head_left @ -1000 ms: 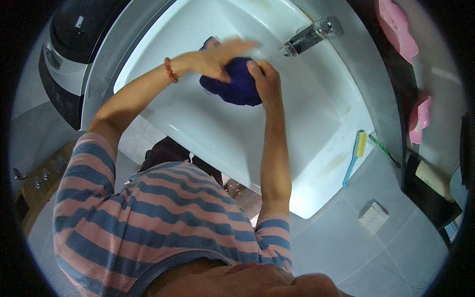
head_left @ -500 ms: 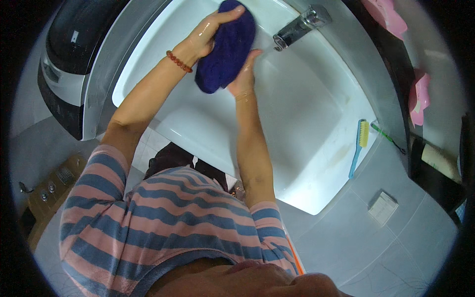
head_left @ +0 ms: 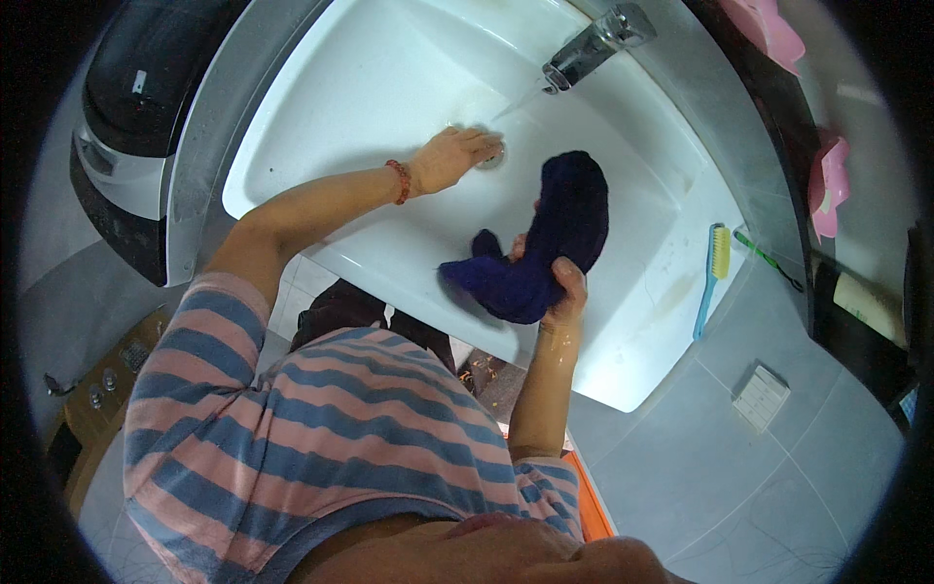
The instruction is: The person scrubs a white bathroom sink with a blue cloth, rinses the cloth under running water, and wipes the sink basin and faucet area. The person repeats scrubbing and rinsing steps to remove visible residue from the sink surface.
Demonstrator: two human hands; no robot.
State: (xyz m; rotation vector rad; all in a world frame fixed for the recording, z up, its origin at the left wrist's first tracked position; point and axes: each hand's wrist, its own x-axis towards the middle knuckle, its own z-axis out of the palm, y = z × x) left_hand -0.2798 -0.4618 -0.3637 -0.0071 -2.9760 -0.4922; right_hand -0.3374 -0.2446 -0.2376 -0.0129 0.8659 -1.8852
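A dark purple sock (head_left: pixel 574 209), limp and bent, hangs over the right half of the white sink basin (head_left: pixel 671 146). Its lower end folds toward the left. My right hand (head_left: pixel 568 292) grips it near the bend, thumb on top, the other fingers mostly hidden behind it. My left hand (head_left: pixel 449 161), wearing a beaded bracelet (head_left: pixel 399 181), reaches down to the round metal drain (head_left: pixel 491 156). Its fingers are stretched out over the drain and hold nothing visible. A thin stream of water (head_left: pixel 519 103) runs from the chrome faucet (head_left: pixel 595 49) close to those fingers.
On the right ledge lie a blue brush (head_left: pixel 711 282) with yellow bristles and a green toothbrush (head_left: pixel 764 257). Pink holders (head_left: pixel 829 190) hang on the right wall. At the far left stands a black and silver appliance (head_left: pixel 126 136).
My left hand has let go of the sock and moved down to the drain. My right hand has carried the sock right and nearer to me. Water now flows from the faucet.
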